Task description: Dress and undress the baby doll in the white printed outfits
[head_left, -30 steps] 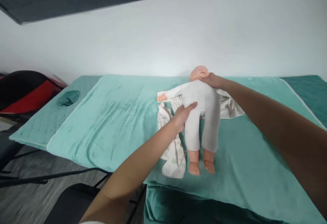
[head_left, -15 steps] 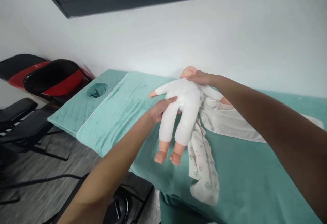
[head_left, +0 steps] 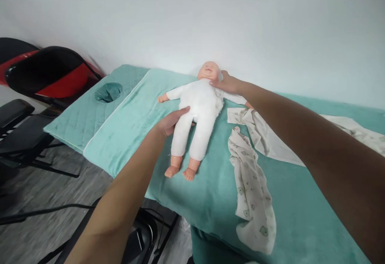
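- Shifted since the earlier frame: the white cloth-bodied baby doll with peach plastic head, hands and feet (head_left: 198, 99) has left a gap from the slim white printed cloth garment (head_left: 252, 187) at five o'clock.
- At ten o'clock, the black-and-red folding chair (head_left: 51, 73) shows no writing I can read.
- Left hand (head_left: 171, 122), at the doll's seven o'clock, grips the hip, thumb on top; such a one-sided hold could twist it.
- Near twelve o'clock, the doll is over the teal plush bed cover (head_left: 132, 107), head near the white wall (head_left: 168, 23); a careless lift could knock it.
- Right hand (head_left: 227, 83), at the doll's one o'clock, clasps the neck, some fingers hidden; slipping could let the head flop.
- At three o'clock, the crumpled cream cloth garment (head_left: 272, 143) could snag the doll's nearby arm; I make out no label.
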`<state>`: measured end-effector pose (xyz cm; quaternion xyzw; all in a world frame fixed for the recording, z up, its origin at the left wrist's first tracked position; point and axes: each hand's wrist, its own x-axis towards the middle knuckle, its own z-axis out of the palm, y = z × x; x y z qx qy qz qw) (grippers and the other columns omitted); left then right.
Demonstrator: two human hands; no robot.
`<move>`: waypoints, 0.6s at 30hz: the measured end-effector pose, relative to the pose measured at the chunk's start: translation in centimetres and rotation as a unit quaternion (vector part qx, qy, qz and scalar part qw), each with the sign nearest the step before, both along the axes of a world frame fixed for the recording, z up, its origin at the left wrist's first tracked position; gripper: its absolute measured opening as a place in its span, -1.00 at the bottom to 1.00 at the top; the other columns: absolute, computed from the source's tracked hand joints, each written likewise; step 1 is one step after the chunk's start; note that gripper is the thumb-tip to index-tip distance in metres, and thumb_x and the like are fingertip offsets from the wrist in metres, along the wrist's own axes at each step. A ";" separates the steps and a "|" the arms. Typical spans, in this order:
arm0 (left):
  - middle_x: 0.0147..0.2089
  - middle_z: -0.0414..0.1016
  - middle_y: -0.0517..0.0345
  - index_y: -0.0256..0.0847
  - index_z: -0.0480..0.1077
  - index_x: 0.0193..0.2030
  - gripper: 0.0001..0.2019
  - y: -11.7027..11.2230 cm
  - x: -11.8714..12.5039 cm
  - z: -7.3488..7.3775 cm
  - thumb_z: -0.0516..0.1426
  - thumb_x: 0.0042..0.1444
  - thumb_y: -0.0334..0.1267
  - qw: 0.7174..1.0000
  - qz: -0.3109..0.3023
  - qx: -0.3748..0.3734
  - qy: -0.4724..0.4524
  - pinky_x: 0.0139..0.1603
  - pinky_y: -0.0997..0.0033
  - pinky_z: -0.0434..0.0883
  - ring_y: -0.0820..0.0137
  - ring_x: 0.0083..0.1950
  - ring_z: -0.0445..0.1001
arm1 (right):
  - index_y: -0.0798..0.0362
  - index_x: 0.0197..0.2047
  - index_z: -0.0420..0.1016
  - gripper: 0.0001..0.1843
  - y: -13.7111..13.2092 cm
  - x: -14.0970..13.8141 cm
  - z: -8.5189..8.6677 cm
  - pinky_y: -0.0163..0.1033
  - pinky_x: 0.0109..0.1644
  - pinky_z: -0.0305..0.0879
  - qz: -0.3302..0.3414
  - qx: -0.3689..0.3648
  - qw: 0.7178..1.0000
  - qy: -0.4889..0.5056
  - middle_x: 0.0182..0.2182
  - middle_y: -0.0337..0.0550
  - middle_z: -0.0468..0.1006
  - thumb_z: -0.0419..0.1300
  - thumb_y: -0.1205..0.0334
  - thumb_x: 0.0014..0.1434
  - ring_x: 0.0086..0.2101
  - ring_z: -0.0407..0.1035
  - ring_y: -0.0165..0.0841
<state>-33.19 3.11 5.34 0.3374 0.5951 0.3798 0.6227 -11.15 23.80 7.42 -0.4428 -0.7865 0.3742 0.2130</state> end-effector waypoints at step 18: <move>0.00 0.60 -0.09 -0.19 0.36 0.11 -0.62 -10.9 24.2 0.8 0.14 0.21 -0.07 0.765 -0.330 0.185 0.522 -0.20 0.25 0.41 0.07 -0.03 0.58 | 0.00 0.06 0.45 -0.65 -12.6 28.4 -0.5 -0.20 -0.25 0.12 -0.056 0.093 0.878 -0.467 0.01 0.02 0.54 0.08 0.00 0.34 -0.11 0.41 -0.13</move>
